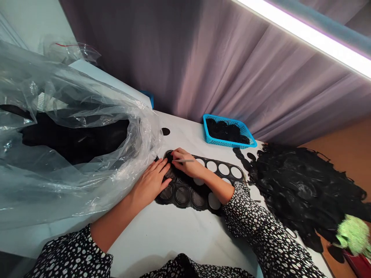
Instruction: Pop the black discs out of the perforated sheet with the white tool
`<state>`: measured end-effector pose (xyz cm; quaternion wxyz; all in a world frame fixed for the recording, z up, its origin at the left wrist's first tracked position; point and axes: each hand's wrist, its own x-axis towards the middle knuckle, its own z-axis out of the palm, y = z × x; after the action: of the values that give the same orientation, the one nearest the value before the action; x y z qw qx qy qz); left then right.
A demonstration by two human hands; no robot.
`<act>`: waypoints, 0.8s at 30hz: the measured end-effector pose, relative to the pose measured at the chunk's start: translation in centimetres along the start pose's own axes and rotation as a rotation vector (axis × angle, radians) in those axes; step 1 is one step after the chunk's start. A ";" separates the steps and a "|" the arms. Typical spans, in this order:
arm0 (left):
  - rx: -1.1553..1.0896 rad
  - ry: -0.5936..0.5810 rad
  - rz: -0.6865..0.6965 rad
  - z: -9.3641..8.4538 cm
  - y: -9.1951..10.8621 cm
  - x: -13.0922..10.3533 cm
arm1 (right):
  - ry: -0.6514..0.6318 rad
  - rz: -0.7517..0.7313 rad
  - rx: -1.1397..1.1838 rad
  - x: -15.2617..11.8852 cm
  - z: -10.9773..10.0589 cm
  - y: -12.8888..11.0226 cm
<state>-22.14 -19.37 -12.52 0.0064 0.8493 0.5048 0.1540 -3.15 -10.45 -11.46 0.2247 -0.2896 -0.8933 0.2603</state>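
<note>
And here are the two hands, close together over the left end of a black sheet (pixel 204 189) lying on the white desk (pixel 174 235). The left hand (pixel 153 178) is laid flat, palm down, fingers stretched out over the sheet's left edge and gripping nothing. Just beside it comes the right hand (pixel 184 163), fingers bent and pinched on a slim grey tool (pixel 185 160), its tip over the far left corner; whether the fingertips of the two hands touch, one cannot tell.

Look at that sheet: rows of round openings, white showing through several on the right, while three rounds along the near left side are dark. Patterned sleeves (pixel 255 224) frame the work, black with white spots.

Outward now! A small black disc (pixel 165 131) lies on the desk beyond the left hand. Further right, at the far edge, sits a blue basket (pixel 232 144) with black pieces (pixel 223 130) inside. Over on the right, a great heap of black scraps (pixel 304 185), with a fluffy pale green thing (pixel 353 233) at its near right. The left side belongs to a big clear plastic bag (pixel 87 185), black material (pixel 75 135) visible within. At the back hangs a greyish-purple curtain (pixel 174 46), and a bright tube light (pixel 313 34) slants across the upper right.
</note>
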 end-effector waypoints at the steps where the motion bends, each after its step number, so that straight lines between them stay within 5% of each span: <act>1: 0.006 0.006 0.002 0.0 0.0 0.0 | 0.009 -0.019 -0.074 -0.1 0.4 -0.1; 4: 0.018 0.025 0.006 0.1 0.1 -0.1 | 0.101 0.051 -0.242 -0.2 0.1 0.5; 8: 0.035 0.029 0.002 0.0 0.1 0.1 | 0.476 0.359 -0.338 -0.9 -4.0 2.7; 10: 0.024 0.029 0.010 -0.2 0.1 0.0 | 0.593 0.399 -0.337 -1.5 -5.5 2.9; 13: -0.006 0.067 0.030 -0.8 0.3 -0.6 | 0.458 0.297 -0.237 -2.1 -4.8 1.2; 18: -0.003 0.090 0.087 -1.4 1.5 -3.4 | 0.072 0.051 -0.007 -2.7 -0.1 -3.2; 24: -0.026 0.048 0.110 -1.5 1.5 -5.1 | -0.022 0.038 0.258 -3.3 0.2 -3.7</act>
<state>-23.48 -24.73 -12.13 -0.0030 0.8718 0.4552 0.1811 -2.34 -15.16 -10.20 0.2451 -0.2721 -0.8492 0.3804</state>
